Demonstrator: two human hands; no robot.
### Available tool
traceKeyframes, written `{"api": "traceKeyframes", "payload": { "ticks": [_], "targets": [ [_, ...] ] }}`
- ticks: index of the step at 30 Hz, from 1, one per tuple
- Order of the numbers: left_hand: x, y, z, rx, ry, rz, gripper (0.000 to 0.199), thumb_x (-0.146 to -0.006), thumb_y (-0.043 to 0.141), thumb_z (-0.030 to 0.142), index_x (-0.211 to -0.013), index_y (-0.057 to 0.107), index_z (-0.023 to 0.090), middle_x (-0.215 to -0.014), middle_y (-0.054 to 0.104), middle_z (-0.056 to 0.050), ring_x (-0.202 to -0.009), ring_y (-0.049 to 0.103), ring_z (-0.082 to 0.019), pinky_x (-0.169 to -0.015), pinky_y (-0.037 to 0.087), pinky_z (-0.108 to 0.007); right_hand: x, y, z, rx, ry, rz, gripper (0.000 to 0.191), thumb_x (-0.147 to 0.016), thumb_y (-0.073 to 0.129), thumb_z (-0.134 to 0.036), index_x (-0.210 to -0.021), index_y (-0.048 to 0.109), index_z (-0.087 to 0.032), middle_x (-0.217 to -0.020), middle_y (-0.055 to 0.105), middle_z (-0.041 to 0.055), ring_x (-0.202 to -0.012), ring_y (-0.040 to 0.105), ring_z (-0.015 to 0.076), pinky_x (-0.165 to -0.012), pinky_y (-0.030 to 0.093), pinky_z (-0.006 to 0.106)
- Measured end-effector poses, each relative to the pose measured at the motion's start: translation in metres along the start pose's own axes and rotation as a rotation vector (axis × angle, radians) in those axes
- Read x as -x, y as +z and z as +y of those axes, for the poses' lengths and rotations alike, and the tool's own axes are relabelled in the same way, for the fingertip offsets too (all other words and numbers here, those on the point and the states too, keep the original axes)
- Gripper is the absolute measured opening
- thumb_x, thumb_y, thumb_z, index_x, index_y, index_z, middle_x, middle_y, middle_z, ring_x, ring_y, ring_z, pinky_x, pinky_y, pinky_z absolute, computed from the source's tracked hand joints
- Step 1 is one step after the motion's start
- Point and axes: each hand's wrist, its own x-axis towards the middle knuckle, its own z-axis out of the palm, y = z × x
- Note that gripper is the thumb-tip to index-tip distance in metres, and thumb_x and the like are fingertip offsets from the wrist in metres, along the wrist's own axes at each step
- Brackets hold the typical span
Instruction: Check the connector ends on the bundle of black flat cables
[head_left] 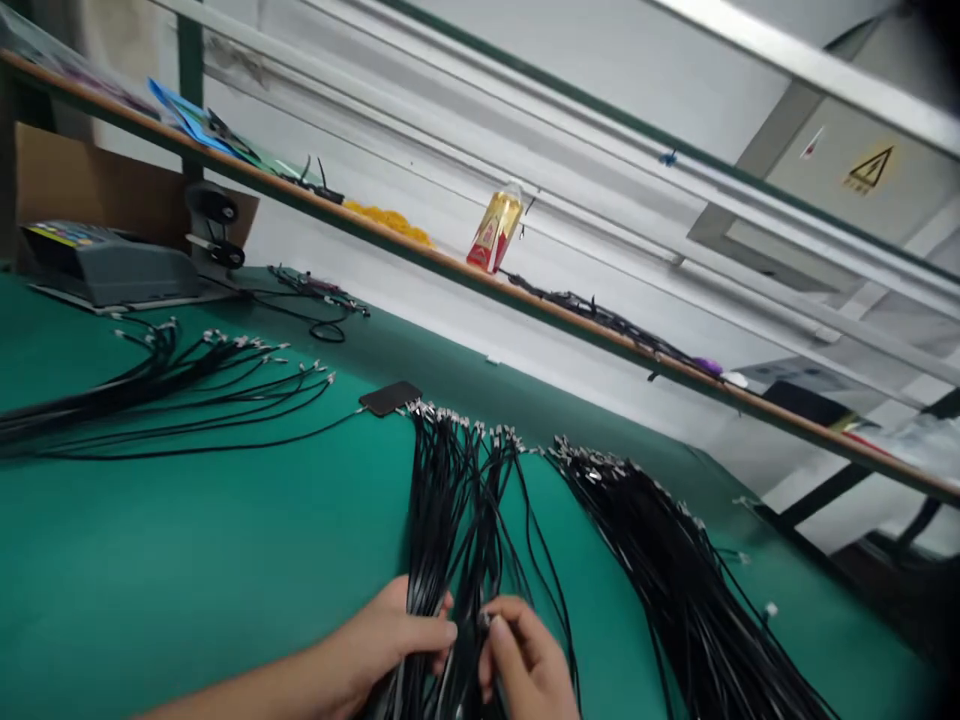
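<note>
A bundle of thin black cables (431, 500) with small pale connectors at their far ends runs toward me over the green table. My left hand (397, 640) is closed around this bundle, thumb across the top. Just right of it, my right hand (525, 655) pinches a small piece at the bundle's right side; it looks like a cable's metal connector, partly hidden by the fingers. Some cables spread loosely to the right, behind the right hand. Beyond the connectors lies a dark flat phone-like object (390, 398).
A thicker pile of black cables (675, 560) lies on the right, another cable bunch (150, 385) on the left. A grey machine (135, 270) stands at the back left. Above runs a shelf (442, 262) bearing a gold-red bottle (495, 230). The green table (225, 560) extends underneath.
</note>
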Motion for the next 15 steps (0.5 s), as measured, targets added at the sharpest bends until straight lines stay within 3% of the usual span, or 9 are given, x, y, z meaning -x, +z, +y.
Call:
{"api": "traceKeyframes", "payload": {
  "ticks": [5, 9, 15],
  "targets": [
    [0.003, -0.005, 0.006, -0.046, -0.03, -0.137, 0.045, -0.056, 0.087, 0.021, -0.091, 0.06, 0.016, -0.084, 0.072, -0.003, -0.074, 0.066, -0.018, -0.076, 0.052, -0.034, -0.002, -0.005, -0.002, -0.042, 0.012, 0.069, 0.039, -0.098, 0.051, -0.053, -0.1, 0.065, -0.017, -0.066, 0.067, 0.0028, -0.061, 0.066, 0.0187, -0.062, 0.055, 0.029],
    [0.004, -0.004, 0.016, -0.132, -0.069, -0.181, 0.04, -0.056, 0.085, 0.015, -0.088, 0.06, 0.016, -0.076, 0.07, 0.0, -0.067, 0.065, -0.018, -0.07, 0.052, -0.034, -0.003, -0.002, -0.006, 0.007, -0.047, 0.087, 0.026, -0.098, 0.053, -0.039, -0.099, 0.069, -0.019, -0.076, 0.069, 0.0045, -0.067, 0.065, 0.0189, -0.063, 0.052, 0.029],
    [0.003, -0.003, 0.023, -0.228, -0.101, -0.237, 0.027, -0.06, 0.082, 0.013, -0.079, 0.063, 0.014, -0.07, 0.068, 0.001, -0.067, 0.063, -0.015, -0.068, 0.049, -0.03, -0.005, 0.002, -0.006, 0.032, -0.132, 0.079, 0.015, -0.094, 0.059, -0.026, -0.096, 0.073, -0.022, -0.097, 0.074, 0.0065, -0.094, 0.068, 0.022, -0.086, 0.051, 0.035]
  ]
}}
